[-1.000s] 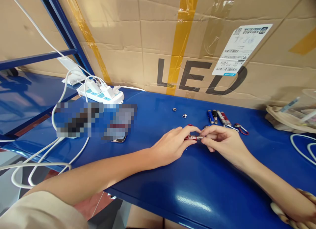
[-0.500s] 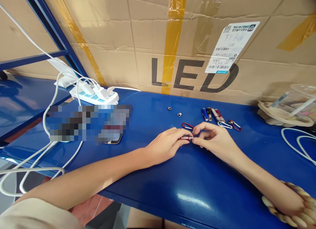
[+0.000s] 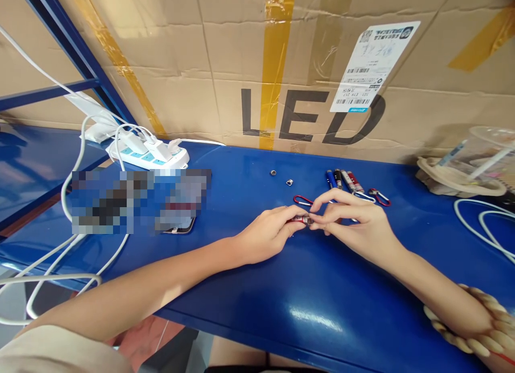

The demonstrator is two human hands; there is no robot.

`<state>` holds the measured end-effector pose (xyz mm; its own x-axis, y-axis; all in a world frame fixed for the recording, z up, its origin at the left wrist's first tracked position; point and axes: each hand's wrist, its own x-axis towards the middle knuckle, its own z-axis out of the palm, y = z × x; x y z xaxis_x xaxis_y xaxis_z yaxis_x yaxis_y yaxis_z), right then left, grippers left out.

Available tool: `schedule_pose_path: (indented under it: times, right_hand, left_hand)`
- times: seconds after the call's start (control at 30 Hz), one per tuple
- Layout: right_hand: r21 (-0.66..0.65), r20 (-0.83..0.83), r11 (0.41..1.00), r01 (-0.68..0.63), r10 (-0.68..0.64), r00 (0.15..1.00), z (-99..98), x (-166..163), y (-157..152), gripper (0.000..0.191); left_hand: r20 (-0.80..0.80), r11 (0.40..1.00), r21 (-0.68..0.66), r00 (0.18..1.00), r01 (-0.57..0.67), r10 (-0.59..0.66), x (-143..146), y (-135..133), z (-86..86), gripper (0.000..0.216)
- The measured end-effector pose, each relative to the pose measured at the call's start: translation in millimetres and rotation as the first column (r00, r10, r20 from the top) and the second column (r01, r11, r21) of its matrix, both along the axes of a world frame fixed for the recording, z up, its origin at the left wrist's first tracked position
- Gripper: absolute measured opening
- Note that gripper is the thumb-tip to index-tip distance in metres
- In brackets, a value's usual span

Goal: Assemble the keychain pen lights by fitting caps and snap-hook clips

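My left hand [image 3: 263, 233] is closed around a slim red mini flashlight [image 3: 298, 219], with its dark, metallic end pointing right. At that end, the fingertips of my right hand [image 3: 354, 217] are pinched together; what they hold, if anything, is too small to make out. Just behind the fingers lies a red carabiner clip [image 3: 301, 200]. Farther back are a small metal ring-shaped cap [image 3: 273, 173] and a small silver metal piece [image 3: 289, 182]. Behind my right hand several mini flashlights lie side by side, among them a blue one [image 3: 330, 178] and a red one [image 3: 354, 182].
A white power strip [image 3: 148, 157] with plugs and cables is at the back left, near a partly blurred phone [image 3: 183, 225]. A large cardboard box [image 3: 225, 56] stands behind the blue table [image 3: 257, 303]. At right are a clear plastic cup [image 3: 491, 153], another carabiner [image 3: 380, 197] and a white cable [image 3: 469, 202].
My right hand has turned and lifted slightly at the flashlight's end, now covering part of the flashlights behind it. My left hand keeps its hold. The whole view has shifted a little.
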<state>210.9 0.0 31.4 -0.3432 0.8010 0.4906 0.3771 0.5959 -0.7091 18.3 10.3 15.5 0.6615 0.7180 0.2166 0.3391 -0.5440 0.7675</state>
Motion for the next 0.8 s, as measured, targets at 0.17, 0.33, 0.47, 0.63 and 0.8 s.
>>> schedule_pose_path:
  times: [0.17,0.33,0.47,0.63,0.8]
  right_hand:
    - [-0.063,0.066,0.998,-0.005,0.009,0.998,5.5,-1.0,-1.5,0.028]
    - [-0.149,0.104,0.989,-0.019,0.035,0.994,8.6,-2.4,-3.2,0.032]
    - [-0.187,0.094,0.982,0.024,-0.007,0.996,8.5,-5.2,-5.6,0.032]
    - [-0.211,0.080,0.975,0.065,-0.049,0.996,5.1,-7.3,-6.2,0.033]
    - [-0.236,0.049,0.966,0.103,-0.094,0.994,-0.5,-9.2,-5.8,0.034]
  left_hand:
    - [0.028,0.996,-0.087,0.999,0.021,-0.018,-2.4,-1.9,1.1,0.014]
    - [-0.019,0.998,-0.056,0.999,0.037,-0.038,-3.0,-2.6,1.0,0.012]
    - [-0.012,1.000,0.004,1.000,0.008,-0.008,-1.8,-1.4,-0.4,0.010]
    - [-0.014,0.990,0.138,0.999,-0.027,0.029,-1.0,0.2,-2.9,0.012]
    - [-0.029,0.975,0.210,0.996,-0.078,0.086,-0.4,0.5,-4.6,0.013]
